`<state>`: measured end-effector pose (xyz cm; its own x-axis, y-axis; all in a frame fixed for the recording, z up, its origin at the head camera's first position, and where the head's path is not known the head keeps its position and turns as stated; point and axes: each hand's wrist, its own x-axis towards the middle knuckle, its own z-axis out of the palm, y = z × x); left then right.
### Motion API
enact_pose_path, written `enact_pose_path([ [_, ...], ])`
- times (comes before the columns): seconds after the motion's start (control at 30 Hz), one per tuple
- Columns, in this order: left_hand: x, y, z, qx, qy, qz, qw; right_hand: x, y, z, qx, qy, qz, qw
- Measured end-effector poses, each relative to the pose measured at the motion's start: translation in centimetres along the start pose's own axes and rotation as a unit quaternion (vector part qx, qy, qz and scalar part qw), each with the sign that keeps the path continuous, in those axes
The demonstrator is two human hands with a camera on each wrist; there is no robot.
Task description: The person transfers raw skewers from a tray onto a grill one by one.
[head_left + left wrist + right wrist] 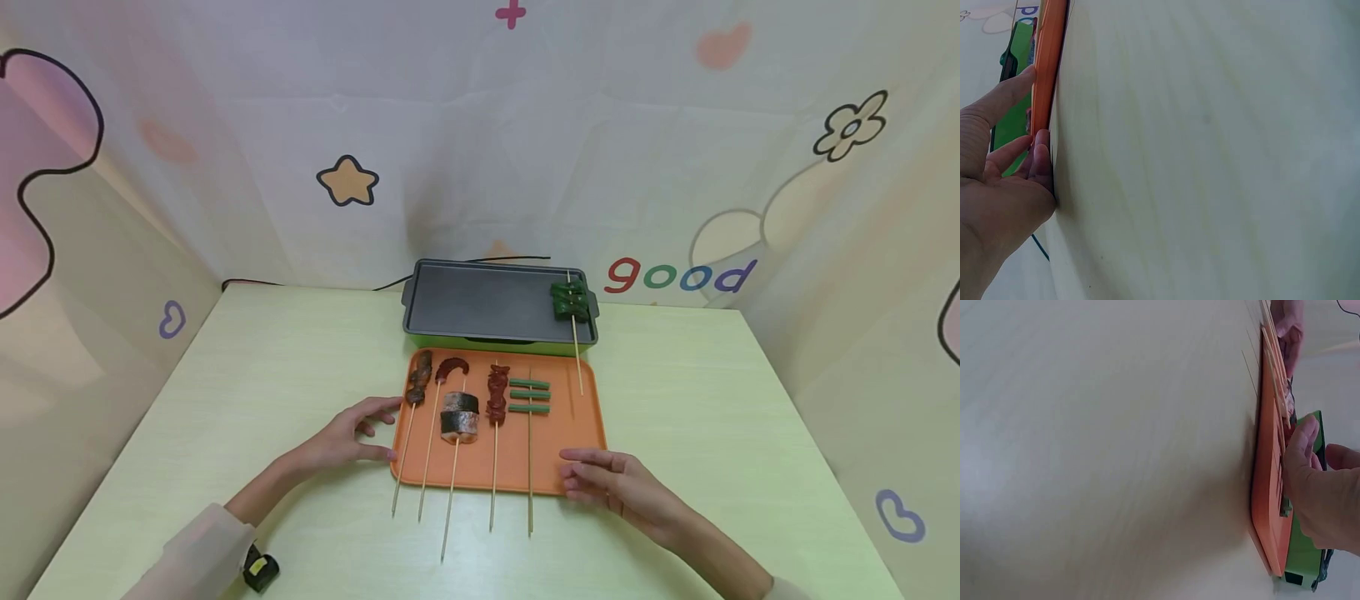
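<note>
An orange tray (480, 477) bears several skewers: dark brown chunks (420, 379), a red curled tentacle (452, 367), black-and-white rolled pieces (459, 417), folded red meat (497, 395) and green bean-like sticks (529, 396). At the tray's left edge, my left hand (341, 435) touches the rim with thumb and fingertips spread along it. My right hand (622, 490) hovers by the front right corner, fingers loosely bent and nothing held. In the right wrist view that hand (1322, 487) partly hides the tray. A dark green leafy skewer (570, 302) lies on the griddle (487, 304).
The griddle has a dark plate and a green base (435, 342), directly behind the tray. A black cord (393, 283) runs behind it along the printed backdrop. A small black object with a yellow patch (261, 570) lies near my left sleeve (206, 546).
</note>
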<state>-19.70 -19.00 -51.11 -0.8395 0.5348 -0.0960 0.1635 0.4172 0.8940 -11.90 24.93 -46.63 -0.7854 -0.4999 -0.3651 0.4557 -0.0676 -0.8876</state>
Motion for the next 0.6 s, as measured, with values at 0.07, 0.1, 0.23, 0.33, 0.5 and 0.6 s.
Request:
enact_pose_path([
  [0.07,0.0,0.0,0.0,0.001,0.001,0.002,1.0000,0.1,0.5,0.3,-0.001,-0.015,0.001,1.000],
  [0.1,0.0,-0.1,0.0,0.002,0.001,0.004,1.0000,0.1,0.7,0.4,0.000,-0.019,0.004,1.000],
  [0.23,0.0,-0.2,0.1,0.001,0.000,0.008,1.0000,0.2,1.4,0.8,-0.002,-0.038,0.013,0.999],
  [0.33,0.0,-0.2,0.1,0.001,0.000,0.008,1.0000,0.3,1.7,1.1,-0.009,-0.043,0.019,0.999],
  [0.5,-0.1,-0.2,0.1,0.005,0.001,0.008,1.0000,0.4,2.0,1.5,-0.014,-0.046,0.024,0.999],
  [0.6,-0.1,-0.2,0.1,0.009,0.002,0.008,0.9999,0.4,2.3,1.7,-0.012,-0.051,0.025,0.998],
])
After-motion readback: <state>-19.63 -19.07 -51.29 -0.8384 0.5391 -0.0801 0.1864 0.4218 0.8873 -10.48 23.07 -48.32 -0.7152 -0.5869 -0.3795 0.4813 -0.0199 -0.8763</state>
